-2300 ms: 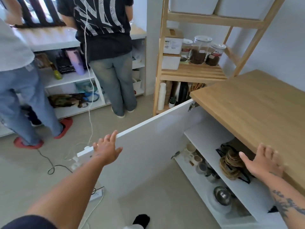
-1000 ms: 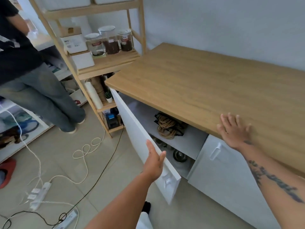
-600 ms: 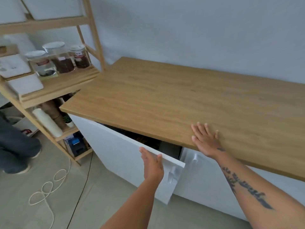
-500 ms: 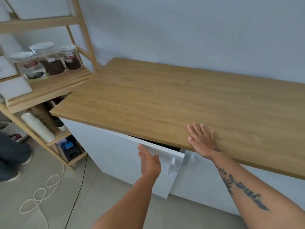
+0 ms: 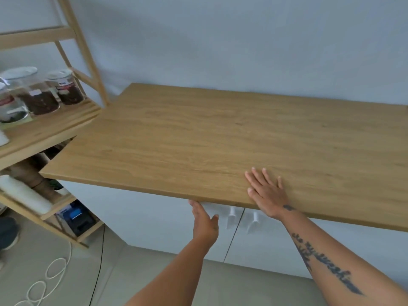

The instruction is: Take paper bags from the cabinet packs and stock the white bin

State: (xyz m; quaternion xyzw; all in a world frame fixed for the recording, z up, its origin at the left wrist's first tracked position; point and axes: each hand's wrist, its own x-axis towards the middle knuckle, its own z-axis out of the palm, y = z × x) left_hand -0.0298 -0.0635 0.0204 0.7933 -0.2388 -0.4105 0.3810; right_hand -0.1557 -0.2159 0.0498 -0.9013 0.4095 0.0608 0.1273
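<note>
**No bags in sight, cabinet shut, nothing in my hands**

So the paper bags and the white bin: neither is anywhere in view right now. If the packs are in the cabinet, they're behind closed doors, so I can't say where exactly.

The left cabinet door [image 5: 154,217] sits flush with the right cabinet door [image 5: 276,244], just a thin seam between them. Their two white handles [image 5: 231,217] stick out side by side right under the near edge of the wooden countertop [image 5: 220,133].

My left hand [image 5: 204,224] is flat against the left door, just left of its handle, fingers straight and together with the thumb out, gripping nothing. Fingertips are tucked up under the lip of the top. My right hand [image 5: 266,191] is palm down on the countertop near its front edge, fingers spread wide, also holding nothing, looks like I'm just bracing on it.

Off to the left there's a wooden shelf rack [image 5: 50,127] with glass jars [image 5: 42,93] of dark stuff, and a white cord [image 5: 50,277] looped on the floor.

My read: this is the search stage, zero bags moved. With this door shut, the next move is probably hooking a handle, likely the right one, and swinging it out. My right arm is above that door, so I'd shift it first
</note>
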